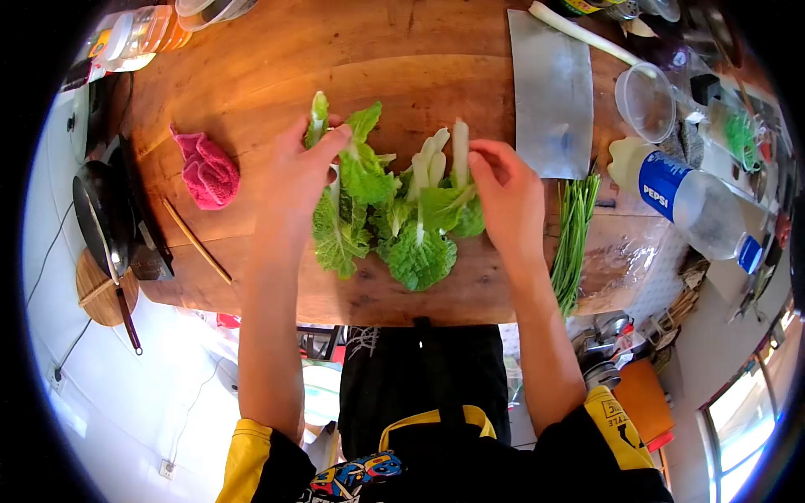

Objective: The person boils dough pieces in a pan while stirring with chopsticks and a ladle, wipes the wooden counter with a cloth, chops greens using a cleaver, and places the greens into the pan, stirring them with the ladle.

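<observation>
Several leafy green cabbage leaves (422, 254) with pale stems lie in a loose pile on the wooden table, stems pointing away from me. My left hand (314, 159) is at the pile's left side, thumb and fingers closed round a leaf (318, 117) whose pale green end sticks up above them. At the right side of the pile, my right hand (506, 180) pinches a leaf by its thick white stem (460, 151). The fingertips of both hands are partly hidden.
On the wooden table (402, 59) are a pink cloth (208, 172) and a chopstick (197, 241) at left. To the right are a metal cleaver blade (552, 101), green stalks (575, 239), a Pepsi bottle (700, 205) and a clear plastic tub (645, 102).
</observation>
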Demonstrator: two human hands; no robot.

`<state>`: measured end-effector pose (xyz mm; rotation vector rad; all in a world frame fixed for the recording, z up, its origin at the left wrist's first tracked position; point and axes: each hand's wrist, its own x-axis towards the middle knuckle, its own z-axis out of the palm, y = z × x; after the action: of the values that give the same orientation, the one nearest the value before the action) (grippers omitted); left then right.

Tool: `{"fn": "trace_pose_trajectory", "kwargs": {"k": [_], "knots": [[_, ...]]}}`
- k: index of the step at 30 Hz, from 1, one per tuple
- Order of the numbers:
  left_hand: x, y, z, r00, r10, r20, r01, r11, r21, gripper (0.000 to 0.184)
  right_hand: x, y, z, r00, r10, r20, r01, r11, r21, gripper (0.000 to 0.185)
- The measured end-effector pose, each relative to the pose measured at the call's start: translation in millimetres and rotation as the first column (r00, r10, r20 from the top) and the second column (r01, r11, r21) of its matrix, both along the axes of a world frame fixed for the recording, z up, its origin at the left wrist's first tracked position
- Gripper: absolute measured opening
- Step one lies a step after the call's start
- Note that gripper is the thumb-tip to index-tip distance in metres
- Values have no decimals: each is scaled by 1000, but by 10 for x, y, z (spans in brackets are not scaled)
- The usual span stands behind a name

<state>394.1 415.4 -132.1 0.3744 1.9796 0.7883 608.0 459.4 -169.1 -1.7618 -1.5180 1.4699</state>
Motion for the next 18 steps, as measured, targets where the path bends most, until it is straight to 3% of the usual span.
{"fn": "trace_pose_trajectory", "kwargs": {"k": [1, 2, 3, 4, 6, 7, 8, 10, 11, 12, 13, 14, 15, 16, 18], "knots": [[-52, -41, -7, 1000, -4, -3, 4, 1000, 0, 24, 23, 22, -32, 996, 68, 53, -72, 994, 77, 21], [-109, -98, -35, 990, 65, 128, -70, 997, 39, 21, 16, 18, -25, 997, 66, 51, -70, 994, 79, 21], [-140, -141, -43, 957, 129, 259, -151, 986, 67, 19, 1, 10, -13, 981, 113, 160, -141, 973, 181, 23], [-155, -183, -43, 957, 130, 258, -153, 986, 71, 19, -23, -6, 2, 951, 147, 271, -222, 936, 273, 26], [-156, -261, -27, 837, 350, 420, -381, 925, -12, 17, -57, -106, 71, 922, 125, 366, -265, 893, 363, 28], [-177, -345, -7, 835, 350, 424, -383, 924, -8, 17, -83, -172, 114, 886, 89, 456, -312, 840, 444, 31], [-217, -465, 22, 824, 388, 414, -438, 898, 31, 18, -116, -252, 147, 886, 89, 456, -315, 837, 447, 31], [-417, -701, -59, 810, 425, 403, -490, 869, 68, 20, -217, -454, 197, 891, 381, 245, -446, 832, 328, 39], [-582, -850, -203, 965, 261, 29, -263, 959, 107, 23, -298, -538, 222, 835, 411, 365, -518, 811, 272, 44], [-714, -980, -335, 938, 42, -343, -25, 998, 52, 27, -307, -569, 224, 833, 409, 373, -518, 813, 265, 44], [-829, -1082, -445, 942, 40, -334, -25, 999, 48, 27, -328, -596, 212, 764, 424, 486, -570, 796, 202, 45], [-950, -1157, -563, 820, -186, -541, 195, 980, -41, 29, -354, -615, 190, 682, 437, 587, -614, 778, 134, 47], [-1017, -1196, -631, 607, -386, -695, 381, 909, -172, 32, -305, -642, 113, 711, 378, 592, -583, 788, 198, 44], [-919, -1127, -504, 612, -386, -690, 382, 908, -169, 32, -259, -652, 74, 707, 378, 598, -585, 788, 193, 44], [-498, -1005, -237, 80, -521, -850, 369, 807, -460, 41, -149, -683, 66, 835, 296, 464, -421, 887, 192, 38]]}}
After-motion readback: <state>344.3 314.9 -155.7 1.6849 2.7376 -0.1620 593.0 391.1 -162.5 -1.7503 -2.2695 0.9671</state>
